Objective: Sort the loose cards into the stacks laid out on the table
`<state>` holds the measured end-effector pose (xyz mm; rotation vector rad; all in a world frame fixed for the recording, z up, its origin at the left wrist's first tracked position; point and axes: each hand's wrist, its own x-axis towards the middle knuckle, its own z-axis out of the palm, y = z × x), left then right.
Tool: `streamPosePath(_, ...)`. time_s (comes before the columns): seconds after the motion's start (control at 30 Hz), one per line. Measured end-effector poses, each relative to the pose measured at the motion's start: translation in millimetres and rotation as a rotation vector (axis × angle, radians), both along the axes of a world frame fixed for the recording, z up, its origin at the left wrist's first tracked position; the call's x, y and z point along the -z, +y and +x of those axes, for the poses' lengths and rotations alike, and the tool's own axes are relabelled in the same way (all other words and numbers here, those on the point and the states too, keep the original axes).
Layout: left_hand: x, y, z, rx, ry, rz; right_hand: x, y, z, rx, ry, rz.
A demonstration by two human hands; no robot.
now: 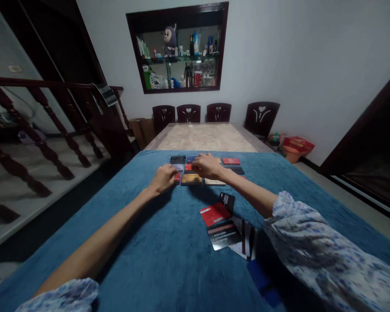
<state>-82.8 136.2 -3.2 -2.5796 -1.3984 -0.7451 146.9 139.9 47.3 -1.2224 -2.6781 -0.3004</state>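
Note:
Several plastic cards lie in rows on a blue cloth. My left hand (164, 177) is closed at the left end of the rows, its fingertips on a small red card (177, 178). Fingers bent downward, my right hand (206, 165) reaches over the middle of the rows, by another red card (188, 167); whatever is between its fingertips is hidden. A gold card (191, 179) and a pale card (215, 182) form part of the front row. Behind them are a black card (178, 159), a blue card (191, 159) and a red card (231, 161).
Nearer me lies a loose, overlapping spread with a red card (215, 214), a black striped card (224, 235) and a small black card (227, 200). Blue cards (261, 277) sit beside my right sleeve. The blue cloth (162, 255) covers the table's near part; chairs (188, 113) stand beyond.

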Motion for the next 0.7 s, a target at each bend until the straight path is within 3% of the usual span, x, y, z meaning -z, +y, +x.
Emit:
streamPosePath(0.3, 19.0, -38, 28, 0.052, -0.055, 0.019, 23.4, -35, 40, -0.056, 0.032, 0.017)
streamPosePath(0.5, 24.2, -62, 42, 0.058, -0.034, -0.016, 37.6, -55, 60, -0.074, 0.064, 0.04)
streamPosePath(0.7, 31.2, -89, 64, 0.09, 0.025, -0.089, 48.5, -74, 74, -0.065, 0.069, -0.063)
